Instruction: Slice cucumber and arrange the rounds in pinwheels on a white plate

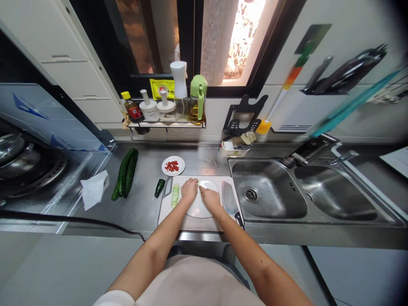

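A white plate [207, 210] lies on the white cutting board [188, 224]. Over the plate's upper left part is my left hand [189, 190], its fingers bent together. My right hand [210, 199] is just to the right, with its fingers drawn in towards the left fingertips. Something small and pale shows between the fingertips, too small to name. A row of cucumber slices [175, 196] lies on the board left of my left hand. On the board's right side rests a cleaver [228, 199] with a black handle.
A cut cucumber end [160, 188] and whole cucumbers [126, 173] lie to the left. Behind the board stands a small plate [173, 165] of chopped red pieces. A crumpled tissue [94, 189] is farther left. The double sink [270, 189] adjoins on the right.
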A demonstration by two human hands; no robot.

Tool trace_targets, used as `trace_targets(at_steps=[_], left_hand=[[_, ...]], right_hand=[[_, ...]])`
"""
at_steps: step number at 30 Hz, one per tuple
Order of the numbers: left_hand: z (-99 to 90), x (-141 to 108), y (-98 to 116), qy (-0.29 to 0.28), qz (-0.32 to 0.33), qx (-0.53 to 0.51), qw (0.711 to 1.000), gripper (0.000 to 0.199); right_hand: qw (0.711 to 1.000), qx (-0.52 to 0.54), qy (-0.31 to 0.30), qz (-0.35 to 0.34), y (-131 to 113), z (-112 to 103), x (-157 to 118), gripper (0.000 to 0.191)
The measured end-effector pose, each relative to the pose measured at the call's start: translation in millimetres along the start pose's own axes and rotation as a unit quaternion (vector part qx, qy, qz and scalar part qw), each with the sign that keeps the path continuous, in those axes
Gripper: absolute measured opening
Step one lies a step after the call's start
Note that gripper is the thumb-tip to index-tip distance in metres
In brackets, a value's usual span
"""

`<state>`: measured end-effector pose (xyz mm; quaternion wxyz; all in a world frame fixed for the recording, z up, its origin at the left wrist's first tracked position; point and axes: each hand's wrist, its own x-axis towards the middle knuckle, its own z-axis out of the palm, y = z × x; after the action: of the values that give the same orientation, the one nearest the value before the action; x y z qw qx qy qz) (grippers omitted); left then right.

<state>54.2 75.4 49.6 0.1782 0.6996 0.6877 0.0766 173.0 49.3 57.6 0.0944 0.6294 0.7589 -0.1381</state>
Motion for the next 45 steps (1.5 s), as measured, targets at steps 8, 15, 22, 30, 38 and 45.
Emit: trace_targets(at_steps=[8, 15, 22, 30, 38, 45], left_hand=[[1.6, 1.4, -0.6, 0.004, 0.003, -0.005, 1.000, 0.024], [2.9, 1.8, -2.1, 0.011, 0.009, -0.008, 1.000, 0.023], [0.9, -0.4, 0.2, 0.009, 0.005, -0.001, 1.000, 0.024], [1.8, -0.2, 1.4, 0.005, 0.001, 0.002, 1.000, 0.024], [1.3, -0.8, 1.5, 0.008, 0.003, 0.002, 1.000, 0.023], [-0.5, -1.2, 3.4, 0.000, -0.008, 0.004, 1.000, 0.024]], right_hand=[[1.000, -0.002, -0.007, 0.001, 1.0, 0.5, 1.1, 0.039], [1.000, -0.006, -0.002, 0.003, 0.2, 1.6, 1.8, 0.040], [1.000, -0.005, 0.009, 0.000, 0.7, 4.1, 0.2, 0.042], [1.000, 0.012, 0.005, 0.004, 1.9, 1.6, -0.4, 0.043], [1.000, 0.022, 0.010, 0.018, 1.8, 0.3, -4.0, 0.039], [1.000, 0.023, 0.001, 0.021, 1.5, -3.6, -2.9, 0.040]])
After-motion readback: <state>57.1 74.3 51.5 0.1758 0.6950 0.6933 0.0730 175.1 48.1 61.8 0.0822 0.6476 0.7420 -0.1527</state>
